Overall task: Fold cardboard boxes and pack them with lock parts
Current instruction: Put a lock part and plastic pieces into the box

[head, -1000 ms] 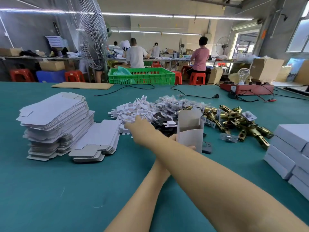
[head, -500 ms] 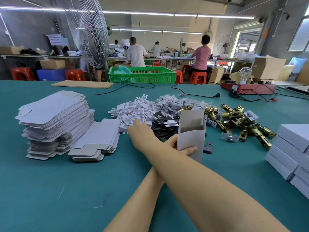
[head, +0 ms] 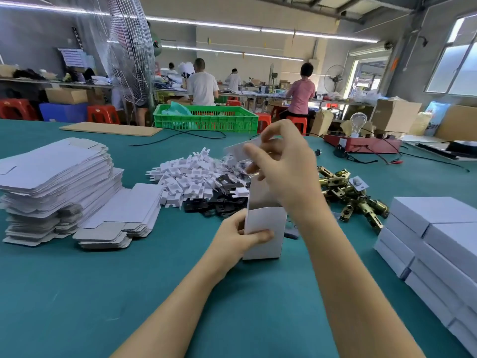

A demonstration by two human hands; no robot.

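The open white box [head: 264,235] is standing upright mid-table; the left hand [head: 238,237] is gripping it, thumb across its front. At its 12 o'clock, the right hand [head: 282,167] is pinching a blurred white piece [head: 238,150]. Flat blanks [head: 55,182] are lying at 9 o'clock, brass latches [head: 348,195] at 2 o'clock.

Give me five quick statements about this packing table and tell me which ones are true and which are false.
1. The left hand holds an upright white box. True.
2. The right hand rests flat on the table. False: it is raised above the box, pinching a small packet.
3. Flat box blanks are stacked at the left. True.
4. The brass latches lie left of the white inserts. False: they lie right.
5. The green crate sits at the table's far edge. True.
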